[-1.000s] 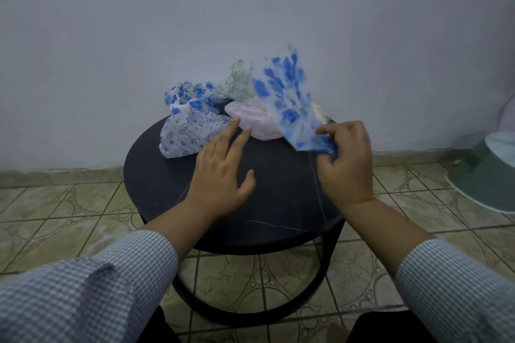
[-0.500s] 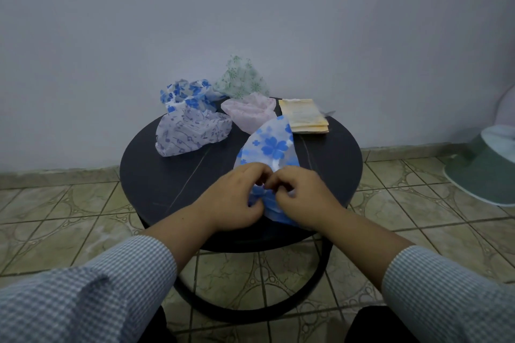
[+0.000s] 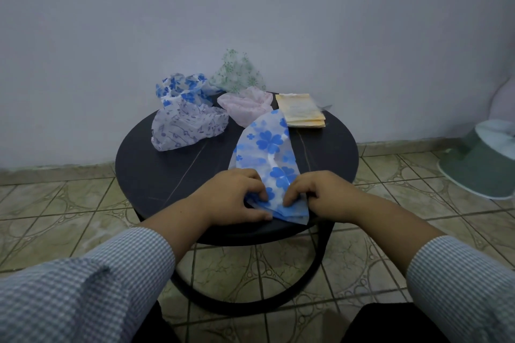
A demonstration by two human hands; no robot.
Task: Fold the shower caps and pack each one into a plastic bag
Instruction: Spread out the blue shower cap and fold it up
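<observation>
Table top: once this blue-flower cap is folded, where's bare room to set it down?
The widest bare patch on the table lies left of the blue-flower cap, in front of the purple-print cap and beyond the left hand. A narrower strip lies right of it, in front of the yellow stack. The back edge is crowded with caps.

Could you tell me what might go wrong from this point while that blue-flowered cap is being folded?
1. Both hands, left and right, pinch the blue-flowered cap at the table's near edge; its hem already overhangs and may slip off.
2. The cap's far tip lies close to the bag stack; tugging might shift the stack.
</observation>
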